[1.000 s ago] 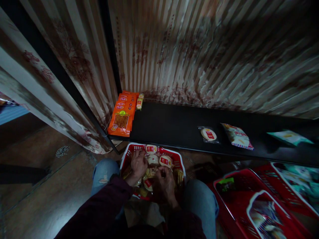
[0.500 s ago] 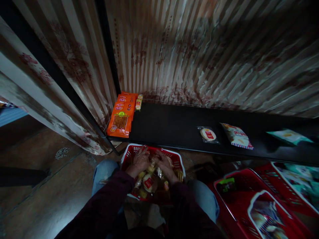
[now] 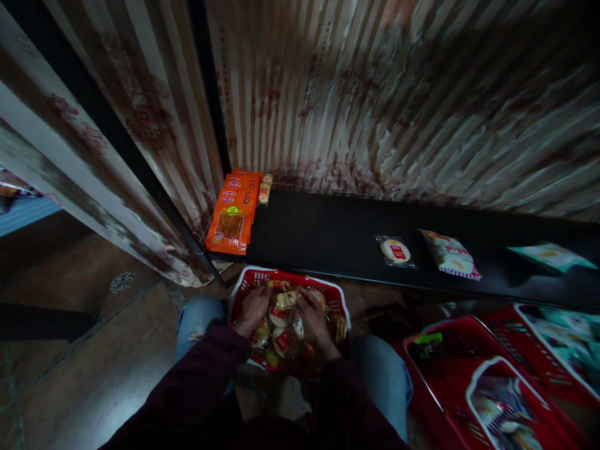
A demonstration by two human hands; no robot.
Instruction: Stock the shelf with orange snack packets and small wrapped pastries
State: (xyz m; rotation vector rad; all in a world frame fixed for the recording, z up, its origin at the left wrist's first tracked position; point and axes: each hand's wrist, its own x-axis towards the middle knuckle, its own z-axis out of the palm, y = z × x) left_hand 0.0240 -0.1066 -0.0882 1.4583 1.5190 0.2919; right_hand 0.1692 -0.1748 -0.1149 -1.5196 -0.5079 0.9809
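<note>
A red shopping basket (image 3: 338, 294) with a white rim stands between my knees, filled with wrapped snacks. Inside it, my left hand (image 3: 255, 307) rests on the left part of the pile, its fingers loosely apart. My right hand (image 3: 313, 317) reaches in from the other side, with its fingertips closed at the right end of a small yellowish snack packet (image 3: 285, 300). Below that packet lies a round wrapped cake (image 3: 284, 342) with a red label. Dim light blurs the fingertips.
A black shelf (image 3: 323, 225) runs behind the basket. It bears orange snack bags (image 3: 232, 219), a small yellow packet (image 3: 265, 189), a round wrapped cake (image 3: 395, 251), a white-and-red bag (image 3: 450, 254) and a green-white bag (image 3: 550, 255). More red baskets (image 3: 445, 375) stand at right.
My hands have moved apart in the basket. A small yellowish packet now shows between them, and more of the pile is uncovered. The view has shifted slightly.
</note>
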